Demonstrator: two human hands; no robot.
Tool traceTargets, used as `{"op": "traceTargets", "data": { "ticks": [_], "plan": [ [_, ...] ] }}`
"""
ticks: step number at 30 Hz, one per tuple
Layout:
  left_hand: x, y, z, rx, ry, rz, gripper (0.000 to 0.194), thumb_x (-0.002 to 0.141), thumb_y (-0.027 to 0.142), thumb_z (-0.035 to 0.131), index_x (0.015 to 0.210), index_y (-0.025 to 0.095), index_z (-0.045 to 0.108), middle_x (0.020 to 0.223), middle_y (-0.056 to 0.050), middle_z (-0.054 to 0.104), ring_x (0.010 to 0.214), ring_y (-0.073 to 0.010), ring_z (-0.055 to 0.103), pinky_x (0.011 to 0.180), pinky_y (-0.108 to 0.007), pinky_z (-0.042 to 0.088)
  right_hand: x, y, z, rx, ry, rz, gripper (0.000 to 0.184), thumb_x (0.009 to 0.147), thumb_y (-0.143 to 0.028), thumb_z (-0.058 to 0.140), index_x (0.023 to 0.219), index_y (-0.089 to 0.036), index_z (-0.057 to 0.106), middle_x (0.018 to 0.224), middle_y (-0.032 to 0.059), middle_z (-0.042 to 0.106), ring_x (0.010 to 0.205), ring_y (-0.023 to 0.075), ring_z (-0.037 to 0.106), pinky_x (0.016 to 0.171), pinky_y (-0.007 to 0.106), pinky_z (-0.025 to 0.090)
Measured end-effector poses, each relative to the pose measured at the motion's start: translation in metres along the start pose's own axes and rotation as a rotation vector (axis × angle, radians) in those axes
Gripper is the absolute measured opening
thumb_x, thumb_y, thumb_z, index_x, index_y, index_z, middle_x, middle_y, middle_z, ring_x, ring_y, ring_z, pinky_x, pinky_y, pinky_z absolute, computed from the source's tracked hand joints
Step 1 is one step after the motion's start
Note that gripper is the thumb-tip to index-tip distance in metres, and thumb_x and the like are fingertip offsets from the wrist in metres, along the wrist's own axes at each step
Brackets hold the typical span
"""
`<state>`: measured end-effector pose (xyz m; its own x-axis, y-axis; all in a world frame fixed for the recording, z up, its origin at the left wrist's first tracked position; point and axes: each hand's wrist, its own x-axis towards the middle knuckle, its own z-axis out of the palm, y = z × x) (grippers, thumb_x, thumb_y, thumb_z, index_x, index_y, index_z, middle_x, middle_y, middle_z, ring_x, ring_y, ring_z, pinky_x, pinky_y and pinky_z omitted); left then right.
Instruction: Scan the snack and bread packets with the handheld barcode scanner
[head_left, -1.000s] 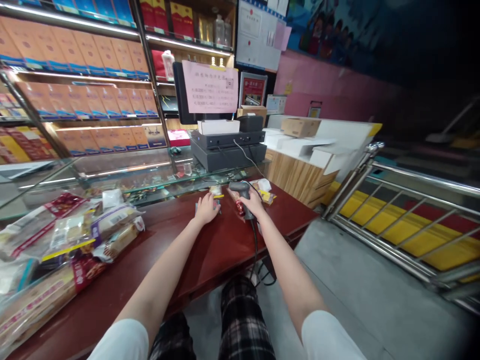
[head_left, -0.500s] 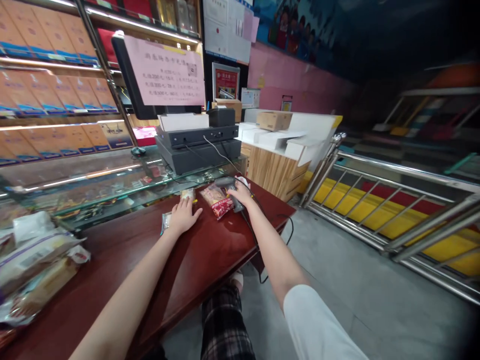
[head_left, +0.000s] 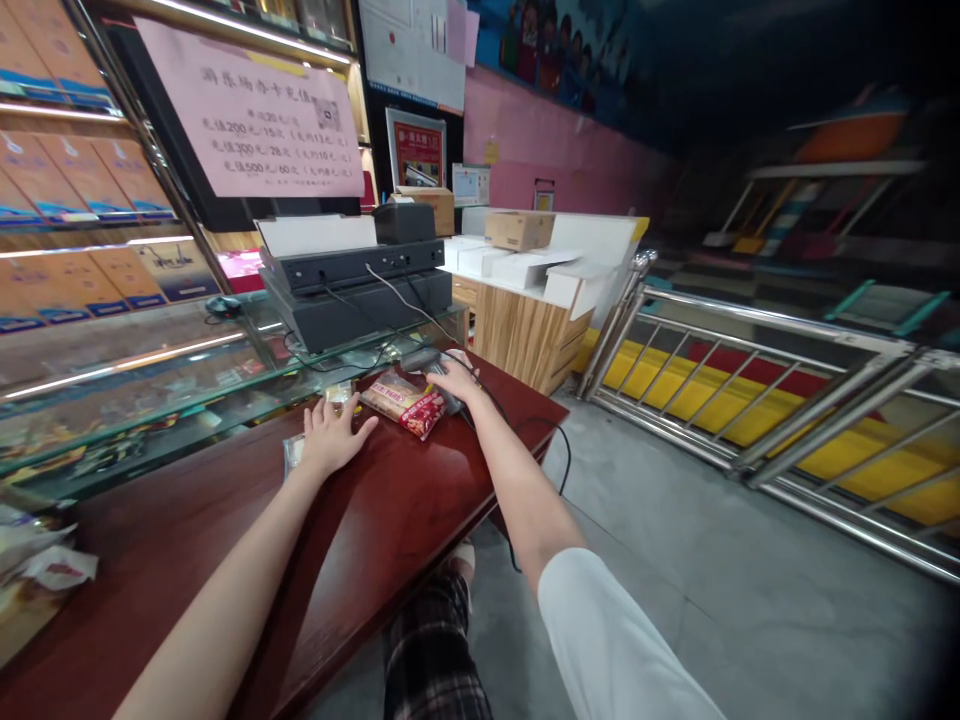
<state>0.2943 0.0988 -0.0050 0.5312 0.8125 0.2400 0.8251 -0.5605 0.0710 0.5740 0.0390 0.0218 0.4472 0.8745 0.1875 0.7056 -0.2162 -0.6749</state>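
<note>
This is a small shop, seen from behind its checkout counter. Shelves [head_left: 67,170] of boxed goods stand behind a glass display case [head_left: 127,385], while a till [head_left: 352,300] and a barcode scanner [head_left: 420,360] sit at the red wooden counter [head_left: 187,520], beneath a pink price notice [head_left: 247,110].

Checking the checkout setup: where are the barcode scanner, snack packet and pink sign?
barcode scanner [head_left: 420,359], head view, on its grey top
snack packet [head_left: 401,403], head view, on its printed front
pink sign [head_left: 247,108], head view, on its printed middle
</note>
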Motion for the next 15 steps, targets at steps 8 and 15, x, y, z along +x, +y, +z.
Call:
{"op": "traceTargets", "data": {
  "ticks": [8,15],
  "plan": [
    [0.005,0.017,-0.004,-0.067,-0.048,0.054,0.067,0.092,0.068,0.029,0.153,0.039,0.033,0.159,-0.015,0.032,0.142,-0.0451,0.033,0.106,-0.062,0.031,0.002,0.001,0.013,0.059,0.032,-0.145,0.033,0.073,-0.043,0.066,0.098,-0.023,0.074,0.117,0.0050,0.065,0.125,0.0275,0.047,0.109,0.040,0.034],
    [0.000,0.009,0.000,-0.063,-0.102,0.089,0.068,0.093,0.068,0.024,0.154,0.038,0.032,0.158,-0.013,0.035,0.146,-0.0449,0.025,0.107,-0.064,0.030,-0.012,-0.018,0.034,0.062,0.025,-0.228,0.024,0.075,-0.040,0.067,0.089,-0.022,0.075,0.112,0.0042,0.068,0.126,0.0263,0.047,0.111,0.038,0.030]
  ]
}}
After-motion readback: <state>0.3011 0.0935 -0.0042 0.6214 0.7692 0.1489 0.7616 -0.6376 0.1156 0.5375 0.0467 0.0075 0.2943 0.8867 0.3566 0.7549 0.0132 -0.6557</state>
